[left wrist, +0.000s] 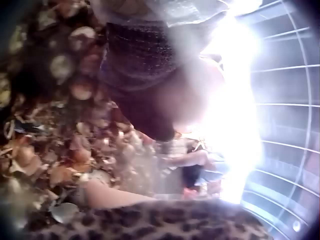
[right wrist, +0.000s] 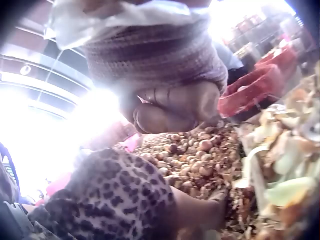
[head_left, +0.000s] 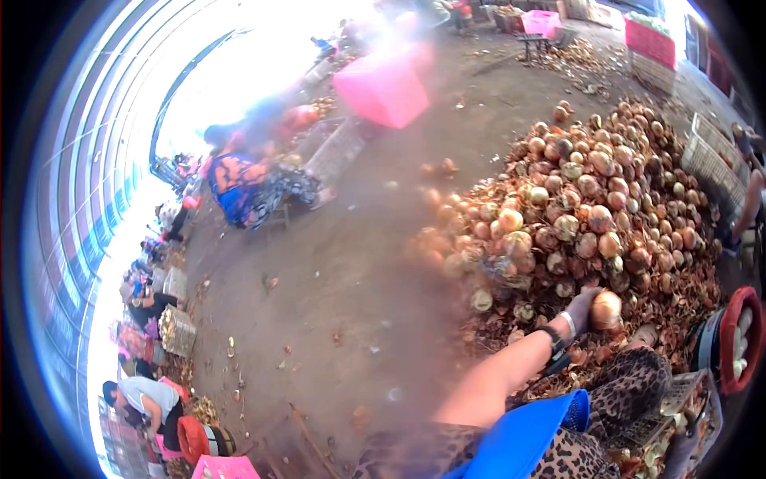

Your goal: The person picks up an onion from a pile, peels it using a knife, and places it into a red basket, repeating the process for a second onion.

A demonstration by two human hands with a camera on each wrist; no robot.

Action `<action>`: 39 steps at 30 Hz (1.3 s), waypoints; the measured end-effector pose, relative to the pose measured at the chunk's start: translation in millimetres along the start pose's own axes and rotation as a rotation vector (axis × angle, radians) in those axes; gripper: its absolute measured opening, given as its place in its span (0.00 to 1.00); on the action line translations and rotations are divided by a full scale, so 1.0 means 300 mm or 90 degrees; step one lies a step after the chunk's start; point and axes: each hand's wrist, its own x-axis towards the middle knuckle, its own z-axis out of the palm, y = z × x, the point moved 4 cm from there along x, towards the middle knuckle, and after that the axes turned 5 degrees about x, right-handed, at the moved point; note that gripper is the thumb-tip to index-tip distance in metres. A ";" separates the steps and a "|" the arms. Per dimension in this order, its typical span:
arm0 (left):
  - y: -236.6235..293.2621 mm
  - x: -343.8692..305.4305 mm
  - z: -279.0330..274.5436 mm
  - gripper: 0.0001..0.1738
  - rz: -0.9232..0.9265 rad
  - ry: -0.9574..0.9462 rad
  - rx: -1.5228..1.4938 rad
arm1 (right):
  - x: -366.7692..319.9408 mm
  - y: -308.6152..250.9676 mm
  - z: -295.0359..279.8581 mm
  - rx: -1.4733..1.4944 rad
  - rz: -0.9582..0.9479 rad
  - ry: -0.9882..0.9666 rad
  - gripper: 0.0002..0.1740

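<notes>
At the near edge of an onion heap (head_left: pixel 586 207), my left hand (head_left: pixel 580 311) in a dark knitted glove grips a large brown-skinned onion (head_left: pixel 606 310). The left wrist view has this gloved hand (left wrist: pixel 145 75) from close behind, with its fingertips blurred or hidden. My right hand (right wrist: pixel 172 107) wears a striped knitted glove with bare fingers, which are curled in. I cannot tell whether anything is inside them. Beside it in the right wrist view lie onion skins and pale peeled pieces (right wrist: pixel 287 185) in a crate.
Loose skins (head_left: pixel 574 351) surround my leopard-print trouser legs (head_left: pixel 638 383). A red-rimmed container (head_left: pixel 742 339) with peeled onions stands at right, near a crate (head_left: pixel 710 399). Pink crates (head_left: pixel 383 88) lie further off. A seated person (head_left: pixel 247 184) works at left, other people beyond.
</notes>
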 end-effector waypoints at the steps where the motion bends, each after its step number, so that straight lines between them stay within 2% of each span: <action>1: 0.034 -0.081 0.132 0.20 -0.046 -0.063 0.012 | -0.021 -0.175 0.050 0.094 0.040 -0.048 0.18; 2: 0.054 -0.135 0.239 0.19 -0.027 -0.112 0.063 | -0.052 -0.324 0.098 0.145 0.075 -0.073 0.21; 3: 0.085 -0.246 0.365 0.17 -0.019 -0.093 0.088 | -0.082 -0.474 0.147 0.194 0.112 -0.096 0.24; 4: 0.093 -0.275 0.455 0.14 -0.008 -0.114 0.096 | -0.104 -0.581 0.185 0.196 0.144 -0.093 0.31; 5: 0.080 -0.322 0.530 0.13 0.054 -0.047 0.150 | -0.095 -0.603 0.222 0.282 0.090 -0.071 0.31; 6: 0.028 -0.241 0.580 0.13 0.074 -0.162 0.163 | -0.074 -0.595 0.285 0.368 0.035 -0.048 0.31; 7: 0.028 -0.366 0.688 0.11 0.085 -0.181 0.200 | -0.070 -0.614 0.309 0.456 0.042 -0.036 0.31; 8: -0.100 -0.119 0.702 0.08 0.196 -0.248 0.141 | -0.066 -0.633 0.334 0.545 0.048 -0.023 0.32; 9: -0.166 -0.066 0.763 0.04 0.301 -0.281 0.194 | -0.082 -0.677 0.356 0.634 0.118 -0.021 0.32; 10: -0.229 -0.082 0.812 0.04 0.355 -0.264 0.239 | -0.103 -0.692 0.372 0.721 0.190 -0.019 0.31; 11: -0.282 -0.110 0.855 0.04 0.408 -0.246 0.283 | -0.074 -0.624 0.349 0.715 0.090 -0.032 0.31; 12: -0.327 -0.118 0.883 0.04 0.385 -0.250 0.298 | -0.006 -0.469 0.301 0.704 -0.011 -0.044 0.31; 13: -0.312 -0.208 0.924 0.04 0.363 -0.255 0.315 | -0.012 -0.456 0.246 0.689 -0.029 -0.011 0.31; 14: -0.293 -0.301 0.925 0.05 0.273 -0.323 0.246 | -0.026 -0.434 0.199 0.675 -0.023 0.026 0.31; 15: -0.299 -0.306 0.933 0.04 0.212 -0.435 0.144 | -0.050 -0.432 0.153 0.661 -0.021 0.062 0.31; 17: -0.234 -0.370 0.891 0.07 0.340 -0.278 0.635 | -0.113 -0.425 0.085 0.654 -0.015 0.123 0.31; 19: -0.099 -0.565 0.887 0.38 0.426 -0.110 1.433 | -0.163 -0.420 0.044 0.655 -0.006 0.164 0.31; 20: -0.139 -0.487 0.849 0.36 0.556 -0.058 1.336 | -0.182 -0.412 0.024 0.657 -0.004 0.179 0.31; 22: -0.209 -0.440 0.835 0.35 0.603 -0.107 1.171 | -0.213 -0.388 -0.004 0.668 0.003 0.207 0.31; 24: -0.264 -0.546 0.911 0.36 0.451 -0.276 1.030 | -0.232 -0.362 -0.024 0.678 0.012 0.227 0.31; 25: -0.399 -0.480 0.929 0.39 0.453 -0.418 0.928 | -0.241 -0.351 -0.032 0.684 0.015 0.235 0.31; 27: -0.535 -0.513 0.986 0.45 0.381 -0.545 0.892 | -0.258 -0.320 -0.058 0.699 0.018 0.255 0.31; 30: -0.736 -0.468 0.968 0.43 0.485 -0.433 0.810 | -0.273 -0.246 -0.094 0.727 0.033 0.286 0.31; 33: -0.804 -0.439 0.991 0.43 0.451 -0.458 0.789 | -0.265 -0.168 -0.136 0.751 0.054 0.322 0.31; 36: -0.741 -0.392 1.017 0.43 0.396 -0.496 0.776 | -0.240 -0.052 -0.193 0.823 0.066 0.345 0.31; 37: -0.704 -0.374 1.008 0.43 0.364 -0.503 0.776 | -0.209 0.189 -0.250 0.843 0.015 0.185 0.31; 38: -0.707 -0.348 1.010 0.44 0.329 -0.519 0.765 | -0.190 0.103 -0.250 0.802 0.012 0.192 0.28; 39: -0.723 -0.320 1.002 0.44 0.284 -0.526 0.757 | -0.217 -0.135 -0.242 0.627 0.046 0.243 0.23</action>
